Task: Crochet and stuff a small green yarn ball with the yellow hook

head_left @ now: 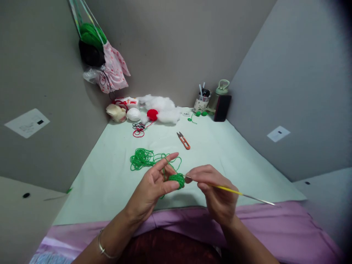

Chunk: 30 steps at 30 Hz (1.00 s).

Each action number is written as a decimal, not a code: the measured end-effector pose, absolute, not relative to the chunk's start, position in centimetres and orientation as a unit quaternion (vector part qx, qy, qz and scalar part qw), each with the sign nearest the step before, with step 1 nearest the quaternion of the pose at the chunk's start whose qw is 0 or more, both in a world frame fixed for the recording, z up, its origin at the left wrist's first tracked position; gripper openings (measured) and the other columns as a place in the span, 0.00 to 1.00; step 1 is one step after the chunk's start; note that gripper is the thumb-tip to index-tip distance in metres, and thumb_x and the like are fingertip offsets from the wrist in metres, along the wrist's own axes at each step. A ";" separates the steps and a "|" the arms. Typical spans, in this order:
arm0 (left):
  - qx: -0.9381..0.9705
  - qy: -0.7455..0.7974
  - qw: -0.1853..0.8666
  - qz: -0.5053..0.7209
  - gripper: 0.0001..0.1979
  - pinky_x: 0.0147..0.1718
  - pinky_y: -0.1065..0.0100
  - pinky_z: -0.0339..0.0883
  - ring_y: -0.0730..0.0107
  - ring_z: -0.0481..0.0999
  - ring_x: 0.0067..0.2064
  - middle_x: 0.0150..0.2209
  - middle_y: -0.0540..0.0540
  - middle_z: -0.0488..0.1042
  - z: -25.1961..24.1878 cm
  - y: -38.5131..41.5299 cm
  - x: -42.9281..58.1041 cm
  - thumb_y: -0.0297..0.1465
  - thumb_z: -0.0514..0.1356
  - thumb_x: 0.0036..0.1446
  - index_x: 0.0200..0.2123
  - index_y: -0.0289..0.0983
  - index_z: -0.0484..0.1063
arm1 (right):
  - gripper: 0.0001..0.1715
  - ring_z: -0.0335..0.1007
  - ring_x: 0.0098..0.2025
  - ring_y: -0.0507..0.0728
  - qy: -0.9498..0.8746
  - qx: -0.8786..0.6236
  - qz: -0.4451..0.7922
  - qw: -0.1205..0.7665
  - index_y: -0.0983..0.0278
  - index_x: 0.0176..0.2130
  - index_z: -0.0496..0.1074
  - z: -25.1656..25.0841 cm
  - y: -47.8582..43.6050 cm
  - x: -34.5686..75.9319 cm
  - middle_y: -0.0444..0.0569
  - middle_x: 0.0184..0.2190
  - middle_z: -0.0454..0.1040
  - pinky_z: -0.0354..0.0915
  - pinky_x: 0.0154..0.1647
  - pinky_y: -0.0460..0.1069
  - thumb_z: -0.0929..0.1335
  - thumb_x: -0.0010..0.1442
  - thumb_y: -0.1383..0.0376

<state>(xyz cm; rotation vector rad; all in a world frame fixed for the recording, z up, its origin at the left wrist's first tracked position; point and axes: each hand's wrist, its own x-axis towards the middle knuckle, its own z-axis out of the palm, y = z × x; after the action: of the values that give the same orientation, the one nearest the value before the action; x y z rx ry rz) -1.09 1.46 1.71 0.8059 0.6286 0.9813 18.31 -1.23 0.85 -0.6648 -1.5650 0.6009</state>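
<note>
Pinched between the thumb and fingers of my left hand [154,183] is a small green crocheted piece [177,179]. Green yarn runs over its raised index finger. My right hand [216,189] grips a crochet hook [231,190] with a yellow handle and metal ends; one end points at the crocheted piece, and the other sticks out to the right. Whether the tip is inside a stitch cannot be made out. A loose heap of green yarn [141,159] lies on the table just beyond my left hand, with strands leading toward the piece.
Orange thread snips [183,140] lie on the pale tablecloth [115,154]. Along the back are white stuffing [162,104], a red yarn ball [152,114], a white ball [133,114], a pen cup [201,104], a bottle [217,97] and a phone [222,108]. Partition walls stand on both sides.
</note>
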 end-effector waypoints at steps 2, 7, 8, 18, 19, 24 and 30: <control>0.396 0.286 0.750 0.447 0.34 0.35 0.74 0.64 0.75 0.71 0.36 0.36 0.51 0.73 1.5 1.8 -1.5 0.32 0.80 0.47 0.59 0.49 0.81 | 0.15 0.79 0.43 0.55 -0.672 -0.297 0.279 0.618 0.56 0.51 0.83 0.9 -1.4 18.6 0.48 0.39 0.83 0.76 0.44 0.52 0.69 0.72 0.70; 0.470 0.248 0.736 0.419 0.29 0.40 0.72 0.66 0.74 0.72 0.38 0.36 0.50 0.75 1.4 2.3 -2.6 0.32 0.77 0.52 0.59 0.48 0.81 | 0.10 0.78 0.36 0.54 -0.601 -0.307 0.360 0.644 0.58 0.44 0.84 1.2 -1.5 18.6 0.47 0.34 0.81 0.75 0.39 0.50 0.69 0.72 0.66; 0.481 0.243 0.734 0.413 0.29 0.41 0.72 0.67 0.74 0.73 0.38 0.36 0.50 0.76 1.3 2.3 -2.7 0.32 0.77 0.53 0.58 0.48 0.81 | 0.10 0.78 0.34 0.53 -0.581 -0.305 0.382 0.651 0.59 0.43 0.84 1.3 -1.4 18.5 0.46 0.33 0.80 0.75 0.37 0.49 0.70 0.72 0.65; 0.479 0.314 0.679 0.459 0.33 0.54 0.67 0.69 0.69 0.77 0.46 0.41 0.49 0.79 1.3 1.2 -1.3 0.34 0.77 0.55 0.64 0.46 0.77 | 0.15 0.77 0.35 0.54 -0.679 -0.370 0.153 0.615 0.53 0.49 0.84 -0.3 -1.5 16.6 0.48 0.37 0.79 0.75 0.34 0.49 0.71 0.69 0.70; 0.468 0.316 0.687 0.458 0.33 0.53 0.67 0.70 0.69 0.77 0.46 0.41 0.49 0.79 1.3 1.0 -1.1 0.35 0.76 0.55 0.64 0.45 0.77 | 0.19 0.77 0.36 0.54 -0.698 -0.379 0.063 0.605 0.52 0.52 0.84 -0.8 -1.6 16.5 0.48 0.37 0.79 0.75 0.35 0.49 0.72 0.67 0.72; 0.406 0.277 0.750 0.443 0.31 0.47 0.71 0.71 0.71 0.76 0.43 0.41 0.49 0.78 1.0 0.5 -0.9 0.36 0.77 0.54 0.61 0.46 0.79 | 0.24 0.76 0.37 0.55 -0.676 -0.365 0.024 0.640 0.47 0.55 0.82 -1.5 -1.6 15.6 0.46 0.37 0.77 0.74 0.36 0.50 0.72 0.67 0.72; 0.368 0.255 0.775 0.446 0.30 0.47 0.69 0.69 0.69 0.76 0.42 0.41 0.46 0.77 1.0 1.1 -1.6 0.37 0.77 0.53 0.60 0.42 0.81 | 0.16 0.78 0.40 0.57 -0.630 -0.344 0.212 0.663 0.51 0.51 0.83 0.0 -1.5 16.1 0.48 0.39 0.80 0.75 0.38 0.53 0.70 0.71 0.69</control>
<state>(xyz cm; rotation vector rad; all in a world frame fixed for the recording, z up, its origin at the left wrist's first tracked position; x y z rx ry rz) -1.61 1.08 1.01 0.7968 0.5529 0.9646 16.11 -1.53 0.02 -0.7772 -1.4236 0.4799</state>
